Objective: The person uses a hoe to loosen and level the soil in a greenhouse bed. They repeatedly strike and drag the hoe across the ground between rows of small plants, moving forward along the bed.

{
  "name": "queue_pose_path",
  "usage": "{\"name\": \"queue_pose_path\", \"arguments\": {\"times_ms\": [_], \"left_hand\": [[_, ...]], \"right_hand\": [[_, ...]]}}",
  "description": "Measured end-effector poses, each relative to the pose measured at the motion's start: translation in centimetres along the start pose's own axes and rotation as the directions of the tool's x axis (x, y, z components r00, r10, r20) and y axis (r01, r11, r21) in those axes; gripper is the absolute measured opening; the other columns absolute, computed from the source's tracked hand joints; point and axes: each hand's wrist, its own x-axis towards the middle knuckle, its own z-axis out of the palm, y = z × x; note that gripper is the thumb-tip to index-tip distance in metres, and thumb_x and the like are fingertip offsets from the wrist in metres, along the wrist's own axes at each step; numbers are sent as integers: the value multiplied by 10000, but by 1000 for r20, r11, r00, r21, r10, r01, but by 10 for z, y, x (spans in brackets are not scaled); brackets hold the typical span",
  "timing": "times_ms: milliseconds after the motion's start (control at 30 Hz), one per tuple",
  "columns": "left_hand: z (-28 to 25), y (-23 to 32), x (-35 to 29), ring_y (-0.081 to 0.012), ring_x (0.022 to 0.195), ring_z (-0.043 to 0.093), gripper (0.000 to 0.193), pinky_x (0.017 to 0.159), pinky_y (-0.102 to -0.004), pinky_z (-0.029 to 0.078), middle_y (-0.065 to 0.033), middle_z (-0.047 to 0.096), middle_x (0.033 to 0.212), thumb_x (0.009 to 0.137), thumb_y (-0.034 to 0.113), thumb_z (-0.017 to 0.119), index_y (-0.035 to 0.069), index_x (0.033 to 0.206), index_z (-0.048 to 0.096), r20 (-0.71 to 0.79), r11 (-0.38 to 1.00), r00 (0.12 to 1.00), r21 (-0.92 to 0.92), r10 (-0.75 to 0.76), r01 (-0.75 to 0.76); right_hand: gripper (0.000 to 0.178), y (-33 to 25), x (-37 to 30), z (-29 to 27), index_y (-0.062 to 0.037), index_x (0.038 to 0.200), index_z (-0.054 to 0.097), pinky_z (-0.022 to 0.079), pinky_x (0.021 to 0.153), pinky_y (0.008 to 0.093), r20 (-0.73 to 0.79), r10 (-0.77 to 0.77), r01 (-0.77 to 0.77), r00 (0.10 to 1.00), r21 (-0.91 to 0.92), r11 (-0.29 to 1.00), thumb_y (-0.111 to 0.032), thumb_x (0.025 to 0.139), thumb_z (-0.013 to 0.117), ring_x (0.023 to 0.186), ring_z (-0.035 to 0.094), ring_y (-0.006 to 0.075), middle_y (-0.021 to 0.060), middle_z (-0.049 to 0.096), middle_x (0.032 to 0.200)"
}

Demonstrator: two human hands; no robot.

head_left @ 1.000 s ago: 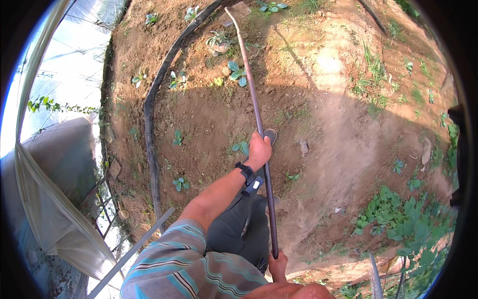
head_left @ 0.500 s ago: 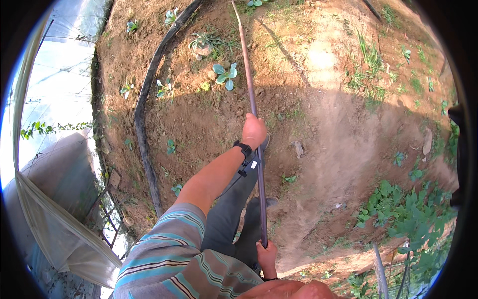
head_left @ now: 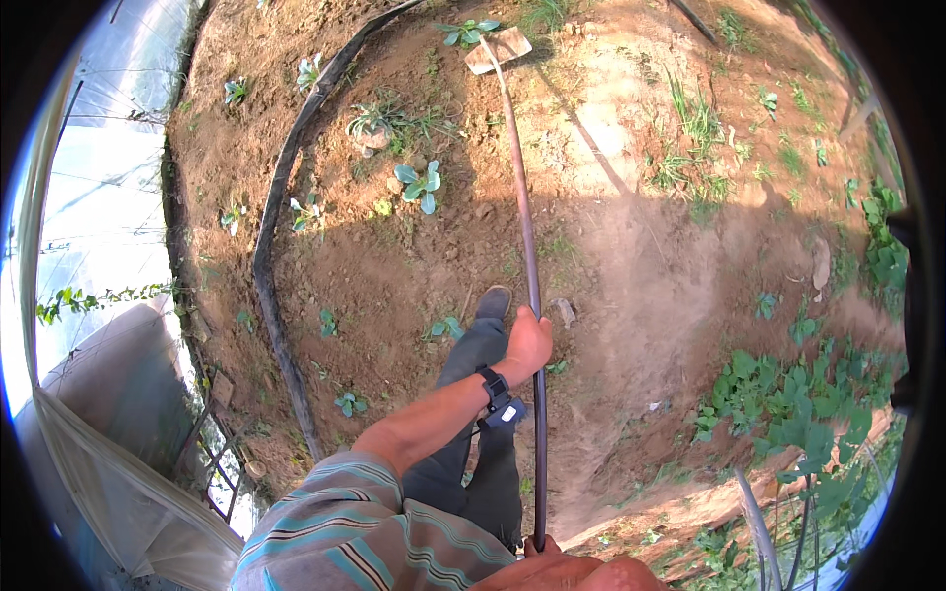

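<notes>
In the head view I see my left hand [head_left: 527, 343] with fingers wrapped tight around the long, thin brown wooden hoe handle [head_left: 524, 227], about midway along it. My right hand [head_left: 552, 557] holds the near end at the lower edge; its fingers are mostly hidden, so I cannot tell their grip. The handle's long axis runs straight away from me to the flat pale blade [head_left: 498, 49], resting on the reddish-brown soil [head_left: 641, 276] beside a small green seedling [head_left: 463, 30]. The left hand is nearer the blade.

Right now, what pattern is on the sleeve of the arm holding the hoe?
Teal and brownish stripes on the sleeve, seen in the head view.
</notes>
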Motion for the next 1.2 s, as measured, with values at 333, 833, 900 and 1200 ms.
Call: {"name": "queue_pose_path", "arguments": {"times_ms": [333, 833, 900, 1200], "left_hand": [[-49, 133, 214, -457, 962, 700, 376, 840, -517, 551, -302, 689, 1001, 1001, 280, 550, -69, 1139, 547, -63, 998, 997, 55, 38, -35], [28, -7, 20, -459, 1031, 694, 317, 870, -512, 561, -273, 700, 1066, 1058, 224, 516, -50, 1213, 480, 35, 921, 994, 373, 104, -110], [51, -29, -25, -461, 1036, 690, 315, 875, -518, 555, -271, 702, 1052, 1057, 224, 516, -50, 1207, 477, -1, 955, 1000, 297, 8, -8], [116, -155, -282, -487, 896, 691, 317, 766, -564, 540, -305, 687, 946, 1048, 218, 526, -63, 1163, 433, 127, 934, 992, 355, -8, -38]], "right_hand": [[155, -208, 147, 64, 7, 910, 651, 469, 571, 340, -85, -271, 283, 959, 223, 933, -126, 894, 729, 606, 559, 132, 44, 575, 659], [207, 13, 27, 42, -13, 883, 686, 508, 602, 365, -83, -231, 241, 970, 162, 957, -202, 868, 767, 617, 635, 200, 96, 646, 682], [210, 58, 5, 34, -14, 874, 684, 508, 595, 374, -70, -190, 198, 979, 139, 970, -206, 867, 767, 608, 633, 207, 103, 646, 675], [213, 287, -107, 30, -12, 868, 681, 503, 578, 406, -64, 29, -20, 998, 135, 991, -210, 870, 760, 576, 619, 226, 123, 623, 634]]}}
